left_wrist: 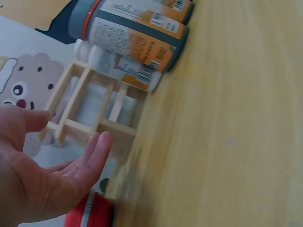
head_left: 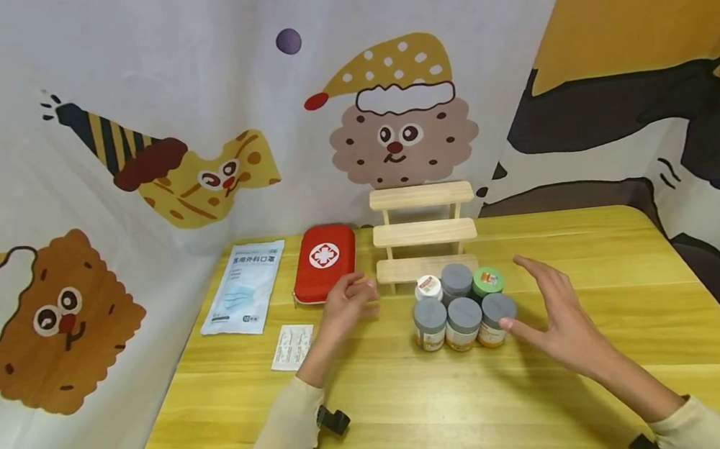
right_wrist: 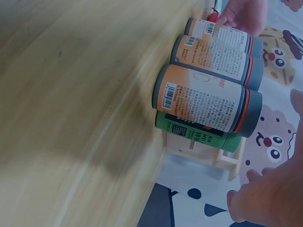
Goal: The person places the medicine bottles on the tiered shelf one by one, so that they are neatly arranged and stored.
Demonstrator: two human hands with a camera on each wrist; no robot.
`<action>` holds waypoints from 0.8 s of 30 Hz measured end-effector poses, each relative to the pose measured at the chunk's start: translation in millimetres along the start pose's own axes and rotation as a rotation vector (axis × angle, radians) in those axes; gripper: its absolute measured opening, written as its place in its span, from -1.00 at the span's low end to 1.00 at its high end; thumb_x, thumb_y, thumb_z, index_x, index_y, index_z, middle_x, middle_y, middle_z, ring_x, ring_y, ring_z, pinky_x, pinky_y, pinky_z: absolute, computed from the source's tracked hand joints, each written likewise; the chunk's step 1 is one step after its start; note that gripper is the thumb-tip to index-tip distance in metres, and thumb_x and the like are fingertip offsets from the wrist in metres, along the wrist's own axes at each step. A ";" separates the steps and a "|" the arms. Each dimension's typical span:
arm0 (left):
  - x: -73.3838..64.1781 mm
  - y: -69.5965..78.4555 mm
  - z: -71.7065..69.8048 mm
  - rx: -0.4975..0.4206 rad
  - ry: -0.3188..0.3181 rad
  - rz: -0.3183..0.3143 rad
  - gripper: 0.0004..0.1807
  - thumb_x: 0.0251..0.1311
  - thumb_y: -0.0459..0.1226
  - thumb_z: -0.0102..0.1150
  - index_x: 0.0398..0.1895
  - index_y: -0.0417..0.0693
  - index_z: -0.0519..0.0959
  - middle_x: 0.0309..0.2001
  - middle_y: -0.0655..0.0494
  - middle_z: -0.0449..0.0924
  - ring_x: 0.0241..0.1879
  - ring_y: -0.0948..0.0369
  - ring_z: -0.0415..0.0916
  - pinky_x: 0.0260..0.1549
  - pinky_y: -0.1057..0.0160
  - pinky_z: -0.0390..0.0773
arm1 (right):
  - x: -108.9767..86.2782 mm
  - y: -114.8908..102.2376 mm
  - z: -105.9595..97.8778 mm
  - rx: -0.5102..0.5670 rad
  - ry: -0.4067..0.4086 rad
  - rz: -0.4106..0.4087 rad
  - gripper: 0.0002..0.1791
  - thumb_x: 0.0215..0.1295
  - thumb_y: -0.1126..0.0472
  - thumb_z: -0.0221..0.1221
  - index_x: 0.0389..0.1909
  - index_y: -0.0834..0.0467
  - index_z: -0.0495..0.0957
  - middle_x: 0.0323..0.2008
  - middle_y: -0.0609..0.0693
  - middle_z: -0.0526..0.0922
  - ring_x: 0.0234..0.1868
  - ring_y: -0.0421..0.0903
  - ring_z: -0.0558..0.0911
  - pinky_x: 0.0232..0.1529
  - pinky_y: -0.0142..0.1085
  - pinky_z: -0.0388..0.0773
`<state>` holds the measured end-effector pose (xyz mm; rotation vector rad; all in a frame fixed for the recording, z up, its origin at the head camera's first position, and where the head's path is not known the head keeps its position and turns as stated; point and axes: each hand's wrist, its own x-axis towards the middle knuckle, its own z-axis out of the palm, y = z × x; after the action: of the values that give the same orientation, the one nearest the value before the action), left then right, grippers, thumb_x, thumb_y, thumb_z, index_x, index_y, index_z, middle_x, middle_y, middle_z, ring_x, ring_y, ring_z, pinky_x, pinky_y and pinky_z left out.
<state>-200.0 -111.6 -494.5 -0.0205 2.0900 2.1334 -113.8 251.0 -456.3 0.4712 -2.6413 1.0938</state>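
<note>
Several supplement jars stand in a tight group on the table; the front row has grey-lidded jars point(head_left: 463, 316) with orange and white labels. Behind them are a small white-capped bottle point(head_left: 428, 288), another grey-lidded jar and a green-lidded jar point(head_left: 488, 281). My right hand point(head_left: 565, 327) hovers to the right of the group, thumb and fingers spread wide, holding nothing. Its thumb overlaps the nearest grey lid in the head view; contact cannot be told. Left of the jars, my left hand point(head_left: 345, 309) is in the air beside the red first-aid case point(head_left: 325, 264), fingers loose and gripping nothing.
A three-tier wooden rack point(head_left: 424, 233) stands behind the jars. Left of the red case lies a pack of masks point(head_left: 242, 288), with a small white printed packet point(head_left: 292, 347) nearer me. A cartoon-printed cloth point(head_left: 186, 39) hangs behind the wooden table point(head_left: 418, 421).
</note>
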 end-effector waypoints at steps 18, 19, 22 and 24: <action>21.1 -16.1 14.7 -0.160 0.063 -0.142 -0.59 0.55 -0.27 0.15 0.27 -0.40 0.53 0.03 -0.32 0.77 -0.12 0.02 0.84 -0.07 0.09 0.85 | -1.6 6.5 18.6 -0.010 0.085 -0.049 -0.05 -0.04 0.24 0.66 0.38 0.22 0.39 0.24 0.11 0.50 0.20 -0.18 0.39 0.11 -0.38 0.39; 21.9 -16.8 15.2 -0.168 0.069 -0.143 -0.60 0.54 -0.28 0.16 0.26 -0.41 0.53 0.02 -0.32 0.77 -0.12 0.02 0.84 -0.08 0.10 0.85 | -2.0 6.6 19.3 -0.007 0.084 -0.048 -0.06 -0.03 0.24 0.66 0.38 0.22 0.39 0.24 0.11 0.50 0.20 -0.19 0.39 0.11 -0.39 0.39; 24.2 -21.0 16.9 -0.192 0.074 -0.143 -0.62 0.52 -0.31 0.18 0.24 -0.42 0.54 0.01 -0.31 0.77 -0.12 0.02 0.84 -0.07 0.11 0.85 | -3.3 6.8 20.9 0.003 0.084 -0.046 -0.10 -0.01 0.26 0.65 0.36 0.23 0.40 0.21 0.09 0.51 0.18 -0.23 0.40 0.09 -0.44 0.39; 25.7 -24.5 17.8 -0.210 0.075 -0.139 -0.63 0.51 -0.32 0.20 0.22 -0.43 0.54 0.01 -0.31 0.77 -0.11 0.02 0.84 -0.05 0.09 0.84 | -3.7 6.7 21.5 0.007 0.086 -0.046 -0.12 0.01 0.26 0.64 0.34 0.23 0.41 0.20 0.08 0.52 0.18 -0.24 0.41 0.08 -0.48 0.40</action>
<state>-220.6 -91.0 -521.3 -0.2659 1.8323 2.2876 -115.1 240.8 -476.6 0.4728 -2.5410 1.0850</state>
